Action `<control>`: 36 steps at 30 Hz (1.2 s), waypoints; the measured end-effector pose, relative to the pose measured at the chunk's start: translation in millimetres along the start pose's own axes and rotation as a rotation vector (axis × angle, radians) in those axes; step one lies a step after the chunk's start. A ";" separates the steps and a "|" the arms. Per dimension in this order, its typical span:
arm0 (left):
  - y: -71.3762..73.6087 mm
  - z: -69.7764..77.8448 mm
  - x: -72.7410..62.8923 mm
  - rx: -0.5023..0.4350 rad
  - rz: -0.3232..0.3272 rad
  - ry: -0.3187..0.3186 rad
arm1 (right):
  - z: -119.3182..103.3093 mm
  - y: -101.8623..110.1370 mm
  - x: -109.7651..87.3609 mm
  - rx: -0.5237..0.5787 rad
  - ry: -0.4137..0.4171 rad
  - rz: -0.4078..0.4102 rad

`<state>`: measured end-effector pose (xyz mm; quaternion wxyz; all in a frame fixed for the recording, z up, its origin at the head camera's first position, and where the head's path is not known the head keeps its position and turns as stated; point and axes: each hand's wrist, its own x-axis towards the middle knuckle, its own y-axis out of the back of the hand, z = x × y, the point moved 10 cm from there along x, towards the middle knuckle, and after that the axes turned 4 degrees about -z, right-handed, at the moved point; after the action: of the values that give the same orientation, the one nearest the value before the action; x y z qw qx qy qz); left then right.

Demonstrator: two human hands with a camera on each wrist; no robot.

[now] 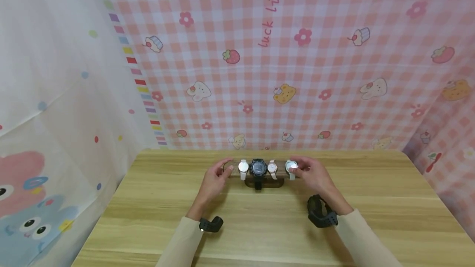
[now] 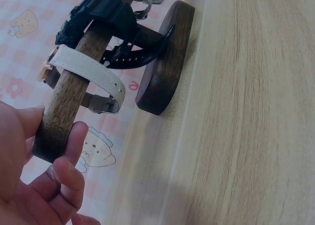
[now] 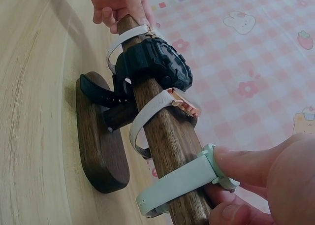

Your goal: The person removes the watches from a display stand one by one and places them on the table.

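A dark wooden watch stand (image 1: 281,168) stands near the table's back edge, its crossbar raised above an oval base (image 3: 101,141). My left hand (image 1: 214,180) grips the left end of the bar (image 2: 64,112), thumb on one side and fingers on the other. Four-sided bar ends aside, several watches hang round it: a white-strapped watch (image 1: 243,166), a chunky black watch (image 1: 258,167) with its strap tail hanging down, and a rose-gold watch (image 3: 184,106) with a pale strap. At the right end, my right hand (image 1: 313,174) pinches a mint-green watch (image 3: 182,180), thumb on its case.
The wood-grain table (image 1: 259,234) spreads in front of the stand. Behind it hangs a pink checked cloth (image 1: 282,65), with a white printed cloth (image 1: 74,106) at the left. Black bands with small devices (image 1: 211,224) sit on both wrists.
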<state>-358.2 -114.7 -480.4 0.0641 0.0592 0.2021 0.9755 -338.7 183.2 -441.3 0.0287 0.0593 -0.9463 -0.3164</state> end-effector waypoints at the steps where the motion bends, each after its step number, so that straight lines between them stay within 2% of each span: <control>1: 0.1 0.1 0.1 0.000 0.002 -0.002 | 0.5 0.7 -0.4 0.001 0.000 0.001; 24: 0.9 -0.7 1.0 0.005 0.012 -0.001 | 21.3 19.6 -7.6 0.039 -0.043 0.006; 36: 0.8 1.2 0.7 -0.004 0.011 -0.005 | 31.6 36.0 -17.2 0.016 -0.065 0.021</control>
<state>-358.8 -114.9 -478.9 0.0595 0.0628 0.1998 0.9760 -327.9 232.7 -445.1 0.0006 0.0393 -0.9498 -0.3104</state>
